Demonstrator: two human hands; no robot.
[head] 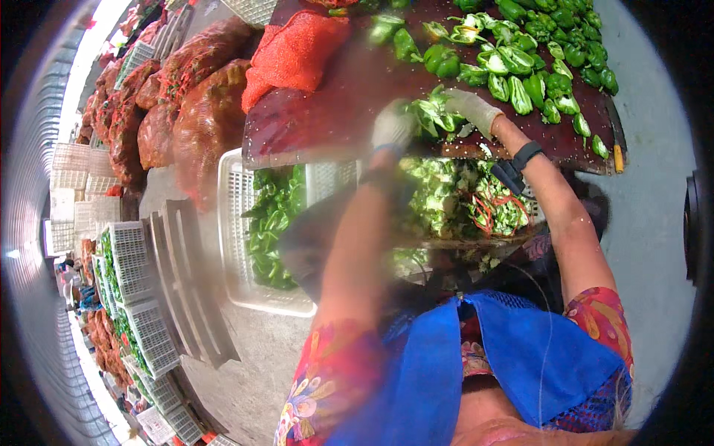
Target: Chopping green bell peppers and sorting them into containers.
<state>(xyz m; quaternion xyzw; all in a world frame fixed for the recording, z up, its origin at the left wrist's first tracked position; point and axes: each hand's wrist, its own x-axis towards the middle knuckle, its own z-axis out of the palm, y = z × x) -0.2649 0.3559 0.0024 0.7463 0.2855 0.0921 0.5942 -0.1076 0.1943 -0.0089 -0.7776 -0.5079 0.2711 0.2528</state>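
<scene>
My left hand [395, 124] and my right hand [473, 109], both in pale work gloves, press from either side around a clump of cut green bell pepper pieces [437, 115]. They are at the near edge of the dark red-brown tabletop [329, 125]. A smudge blurs my left hand, so its fingers do not show clearly. Beyond my right hand lie several halved green peppers [520, 96] with pale insides showing. Below the edge, in front of my body, is a heap of pepper cores and trimmings [435, 195] with red strands [502, 209] on it.
A white plastic crate [234, 267] holding green peppers [273, 234] stands on the floor at left. A red mesh bag [295, 56] lies on the tabletop. A knife with a yellow handle [618, 159] rests along the right edge. Whole peppers [563, 33], full mesh sacks [212, 111] and stacked crates [131, 262] surround me.
</scene>
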